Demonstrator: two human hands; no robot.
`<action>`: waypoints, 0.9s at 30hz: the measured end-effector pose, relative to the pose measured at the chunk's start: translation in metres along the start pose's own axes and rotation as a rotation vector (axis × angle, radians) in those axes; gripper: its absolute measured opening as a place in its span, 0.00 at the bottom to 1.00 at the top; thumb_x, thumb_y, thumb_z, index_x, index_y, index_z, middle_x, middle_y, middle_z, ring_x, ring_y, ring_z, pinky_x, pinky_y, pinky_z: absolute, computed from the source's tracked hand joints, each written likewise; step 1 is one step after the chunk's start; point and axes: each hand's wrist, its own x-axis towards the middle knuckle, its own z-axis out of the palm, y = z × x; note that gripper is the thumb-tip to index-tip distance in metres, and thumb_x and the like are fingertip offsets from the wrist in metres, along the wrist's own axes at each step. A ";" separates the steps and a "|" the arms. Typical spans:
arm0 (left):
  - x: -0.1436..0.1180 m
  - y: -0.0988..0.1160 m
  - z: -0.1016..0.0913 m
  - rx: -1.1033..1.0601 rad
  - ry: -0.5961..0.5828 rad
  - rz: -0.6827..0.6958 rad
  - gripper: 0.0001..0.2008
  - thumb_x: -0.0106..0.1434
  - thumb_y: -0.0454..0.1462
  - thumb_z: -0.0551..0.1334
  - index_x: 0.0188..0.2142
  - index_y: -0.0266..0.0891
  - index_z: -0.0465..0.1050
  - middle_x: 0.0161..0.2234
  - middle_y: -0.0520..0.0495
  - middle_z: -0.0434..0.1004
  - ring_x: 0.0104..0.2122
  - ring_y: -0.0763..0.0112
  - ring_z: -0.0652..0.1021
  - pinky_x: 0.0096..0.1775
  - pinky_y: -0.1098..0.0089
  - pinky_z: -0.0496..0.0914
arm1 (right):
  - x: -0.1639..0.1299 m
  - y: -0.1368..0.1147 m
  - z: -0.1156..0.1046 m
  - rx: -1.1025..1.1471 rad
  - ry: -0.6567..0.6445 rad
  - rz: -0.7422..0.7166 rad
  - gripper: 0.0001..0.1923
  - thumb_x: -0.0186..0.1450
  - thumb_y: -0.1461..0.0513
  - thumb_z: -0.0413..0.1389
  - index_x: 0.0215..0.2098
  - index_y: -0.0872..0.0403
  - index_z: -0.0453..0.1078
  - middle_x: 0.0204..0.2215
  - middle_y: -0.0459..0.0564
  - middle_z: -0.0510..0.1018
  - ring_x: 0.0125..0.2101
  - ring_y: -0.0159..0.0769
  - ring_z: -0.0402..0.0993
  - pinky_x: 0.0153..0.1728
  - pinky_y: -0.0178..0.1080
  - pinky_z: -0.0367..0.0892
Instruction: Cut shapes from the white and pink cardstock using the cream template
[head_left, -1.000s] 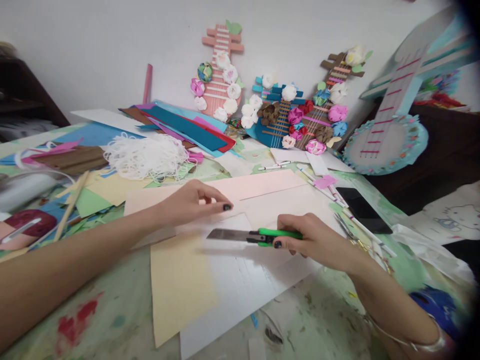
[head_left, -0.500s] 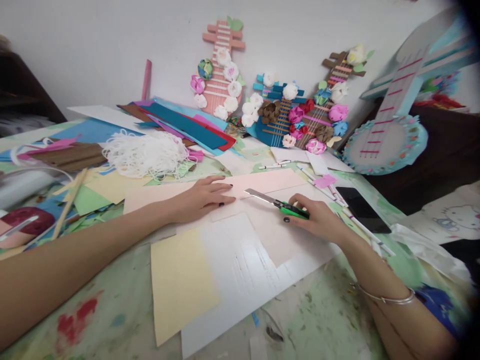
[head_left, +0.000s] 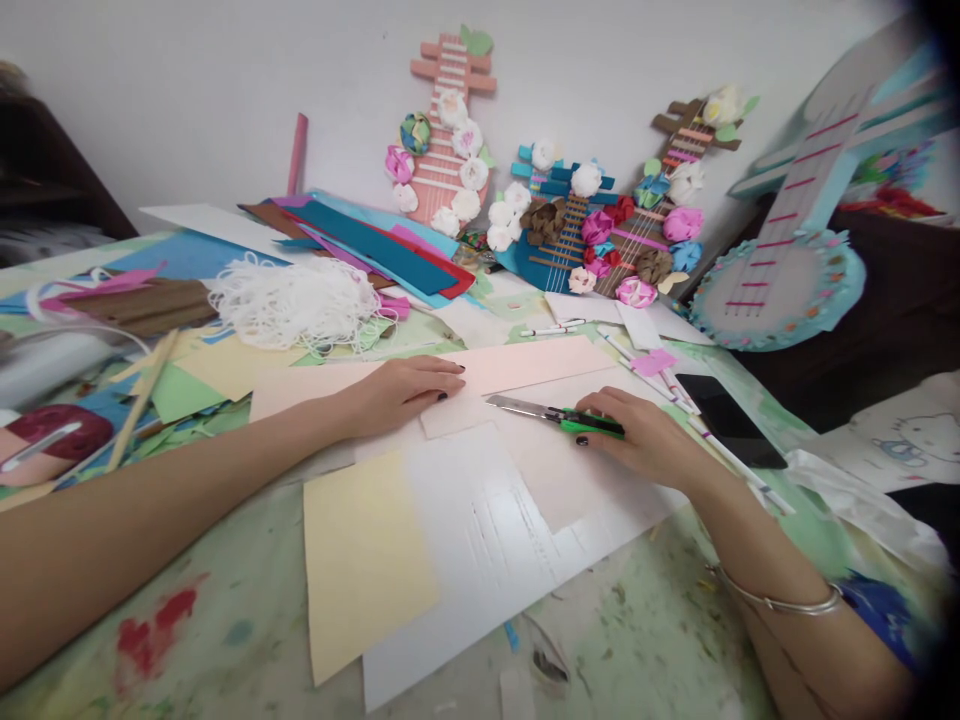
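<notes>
**Fingers closed on a green knife, flat palm on pink paper**

Fingers (head_left: 600, 432) of the right hand (head_left: 645, 440) are curled shut around the green handle of a utility knife (head_left: 559, 414), with the long metal blade pointing left and lying low over the paper. Just left of the blade tip, the left hand (head_left: 405, 392) lies spread and flat, palm down, pressing on a pale pink sheet (head_left: 525, 362); it grips nothing. The knife sits between the two hands, near the middle of the table (head_left: 225, 640), and its blade reaches toward the left hand's fingertips without touching them.

Nearer than the hands lie a white board (head_left: 480, 540) and, overlapping its left side, a cream sheet (head_left: 360, 560). A bangle (head_left: 780, 602) circles the right wrist. Farther left, a tangle of white string (head_left: 296, 300) rests on coloured paper scraps. Against the far wall stand paper guitars decorated with paper flowers (head_left: 585, 225). A dark phone (head_left: 724, 415) lies to the right of the knife hand, beside a few pens (head_left: 660, 378).
</notes>
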 end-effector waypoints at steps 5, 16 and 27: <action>0.001 -0.004 0.002 0.002 0.012 0.018 0.18 0.71 0.40 0.50 0.52 0.42 0.75 0.57 0.44 0.72 0.56 0.66 0.73 0.58 0.67 0.66 | 0.000 0.005 0.002 -0.049 0.045 0.010 0.12 0.65 0.61 0.53 0.47 0.49 0.69 0.41 0.51 0.75 0.38 0.42 0.74 0.39 0.42 0.66; 0.003 0.001 -0.003 0.012 -0.090 0.070 0.19 0.73 0.41 0.49 0.58 0.45 0.70 0.63 0.46 0.63 0.62 0.64 0.67 0.62 0.63 0.59 | 0.008 0.006 0.012 0.019 0.083 -0.033 0.13 0.65 0.64 0.53 0.48 0.50 0.69 0.43 0.52 0.74 0.42 0.43 0.73 0.43 0.43 0.67; 0.004 -0.001 -0.003 0.006 -0.177 0.074 0.20 0.74 0.36 0.47 0.60 0.50 0.67 0.66 0.50 0.58 0.65 0.66 0.62 0.64 0.61 0.55 | 0.019 0.010 0.021 -0.062 0.207 -0.078 0.14 0.65 0.67 0.52 0.48 0.53 0.71 0.41 0.57 0.76 0.42 0.49 0.70 0.43 0.48 0.65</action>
